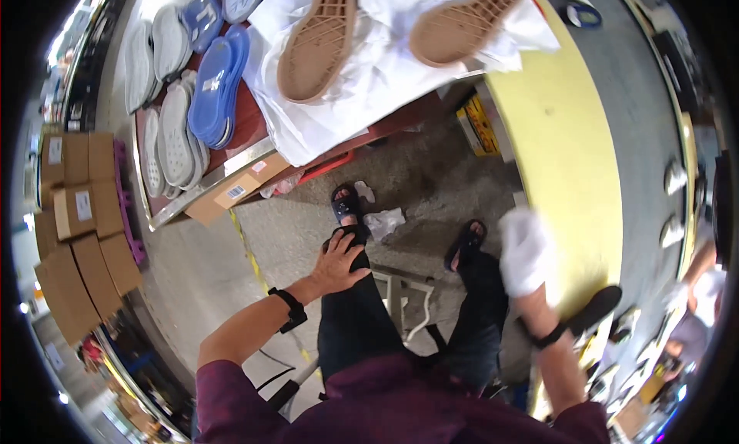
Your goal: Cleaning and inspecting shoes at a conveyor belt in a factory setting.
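Note:
My left hand (340, 264) rests on my left knee with its fingers spread, holding nothing. Something white, a glove or a cloth, covers my right hand (528, 251); motion smears it, and its fingers cannot be made out. That hand is at the left edge of the yellow work surface (570, 136). Close to my right wrist lies a long black sole-shaped piece (593, 311). Two brown soles with ribbed lattice, one on the left (315, 55) and one on the right (454, 32), sit on white paper (362, 109) at the far table.
Blue soles (215, 90) and grey-white soles (178, 132) lie on the table's left part. Cardboard boxes (88, 236) are stacked at the left. A grey conveyor-like strip (654, 159) runs along the right. Crumpled white paper (383, 223) lies on the floor by my feet.

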{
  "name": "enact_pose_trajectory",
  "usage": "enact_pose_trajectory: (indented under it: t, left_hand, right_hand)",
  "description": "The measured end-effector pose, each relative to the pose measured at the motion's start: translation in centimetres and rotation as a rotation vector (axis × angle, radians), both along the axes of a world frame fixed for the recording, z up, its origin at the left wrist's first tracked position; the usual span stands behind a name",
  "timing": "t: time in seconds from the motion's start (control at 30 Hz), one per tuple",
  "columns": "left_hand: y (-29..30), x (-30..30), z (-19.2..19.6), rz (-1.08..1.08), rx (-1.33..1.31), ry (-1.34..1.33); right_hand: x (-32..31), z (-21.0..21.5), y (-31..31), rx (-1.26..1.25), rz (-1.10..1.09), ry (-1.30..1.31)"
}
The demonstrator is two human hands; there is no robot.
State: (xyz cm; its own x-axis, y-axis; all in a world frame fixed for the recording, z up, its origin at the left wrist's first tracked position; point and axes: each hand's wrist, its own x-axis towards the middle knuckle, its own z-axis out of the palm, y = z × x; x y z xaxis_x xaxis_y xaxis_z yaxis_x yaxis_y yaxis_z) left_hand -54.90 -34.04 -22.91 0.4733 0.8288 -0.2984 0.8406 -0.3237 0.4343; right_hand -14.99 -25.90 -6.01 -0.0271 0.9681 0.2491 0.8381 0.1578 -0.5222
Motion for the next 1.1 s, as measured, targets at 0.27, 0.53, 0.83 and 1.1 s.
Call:
enact_pose_trajectory:
  t: [0.27, 0.53, 0.83, 1.1]
  left_hand:
    - [2.8, 3.9, -1.1, 0.277, -0.235, 0.154]
    - [1.1, 1.8, -0.5, 0.466, -0.315, -0.1]
    - [3.0, 0.8, 1.8, 0.301, -0.347, 0.123]
    - [2.3, 0.8, 4.8, 0.473, -0.39, 0.304]
  right_hand:
    - [-12.9, -33.5, -10.2, -1.253, 0.199, -0.043]
    - [-16.1, -54.8, -10.9, -1.277, 0.415, 0.132]
    - [-40.4, -57.7, -7.9, -1.345, 0.639, 0.554]
    - [-52.4, -50.8, -7.3, -1.39, 0.79, 0.845]
